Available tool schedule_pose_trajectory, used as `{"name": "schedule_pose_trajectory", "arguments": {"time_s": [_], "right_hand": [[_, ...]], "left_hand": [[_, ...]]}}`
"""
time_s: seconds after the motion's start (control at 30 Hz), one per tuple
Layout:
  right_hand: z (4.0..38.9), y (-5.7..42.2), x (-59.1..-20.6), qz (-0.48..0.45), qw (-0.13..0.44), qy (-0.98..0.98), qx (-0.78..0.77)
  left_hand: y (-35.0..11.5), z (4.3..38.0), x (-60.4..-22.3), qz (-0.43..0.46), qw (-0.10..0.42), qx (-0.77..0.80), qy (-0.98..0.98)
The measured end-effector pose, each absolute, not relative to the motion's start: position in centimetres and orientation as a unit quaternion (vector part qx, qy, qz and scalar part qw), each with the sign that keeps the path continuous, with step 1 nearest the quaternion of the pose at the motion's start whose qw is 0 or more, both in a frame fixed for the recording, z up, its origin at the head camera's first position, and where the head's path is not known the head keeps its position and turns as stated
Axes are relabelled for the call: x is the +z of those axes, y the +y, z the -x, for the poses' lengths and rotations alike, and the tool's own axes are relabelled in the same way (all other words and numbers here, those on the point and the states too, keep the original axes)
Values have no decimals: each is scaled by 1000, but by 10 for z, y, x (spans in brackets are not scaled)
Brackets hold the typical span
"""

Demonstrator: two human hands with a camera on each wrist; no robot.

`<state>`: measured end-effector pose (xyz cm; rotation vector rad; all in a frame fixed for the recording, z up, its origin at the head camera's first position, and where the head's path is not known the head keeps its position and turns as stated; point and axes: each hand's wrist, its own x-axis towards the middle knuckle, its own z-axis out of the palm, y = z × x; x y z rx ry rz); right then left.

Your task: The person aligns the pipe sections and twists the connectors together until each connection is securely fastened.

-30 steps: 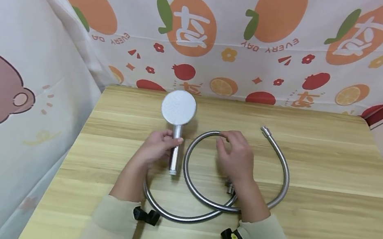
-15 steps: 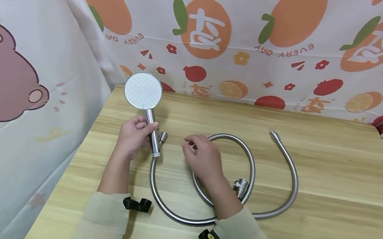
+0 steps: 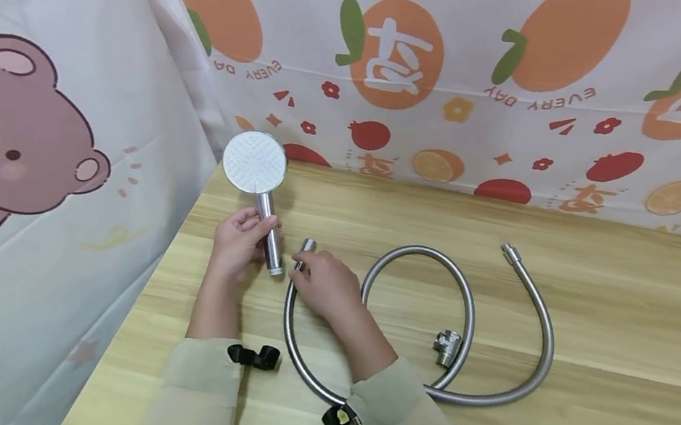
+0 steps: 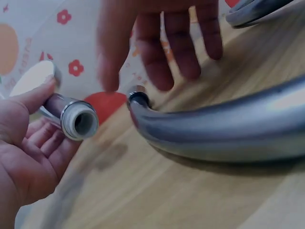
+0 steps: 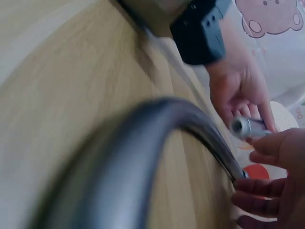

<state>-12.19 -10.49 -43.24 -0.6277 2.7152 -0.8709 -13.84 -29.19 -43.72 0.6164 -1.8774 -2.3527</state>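
Observation:
My left hand (image 3: 235, 244) grips the handle of a chrome hand shower (image 3: 254, 161), its round white spray face turned up. In the left wrist view, the white threaded end (image 4: 82, 121) of the handle points toward the camera. My right hand (image 3: 330, 284) reaches over one end of a grey metal shower hose (image 3: 292, 341), close to the handle's threaded end. The left wrist view has the right thumb and fingers spread apart just above the hose's connector (image 4: 138, 91). That hose lies in loops on the table.
A small chrome fitting (image 3: 447, 347) lies inside the hose's loop. Off to the right is the hose's other end (image 3: 510, 252). The wooden table (image 3: 616, 401) meets a fruit-print cloth (image 3: 459, 127) at the back and a bear-print cloth (image 3: 28, 136) on the left.
My right hand has moved from over the hose loop leftward to the hose end. My left hand, still holding the hand shower, has moved left and tilted it. The head view has shifted.

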Motion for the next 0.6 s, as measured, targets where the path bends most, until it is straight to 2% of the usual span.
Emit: {"name": "schedule_pose_trajectory", "arguments": {"time_s": [0.3,0.6], "right_hand": [[122,-118,-439,204,84,945,-241],[122,-122,-454,192,41,951,-240]], "left_hand": [[-289,155,-457,-211,112,-811,-534],[-286,166,-458,-214,147,-806,-532]]}}
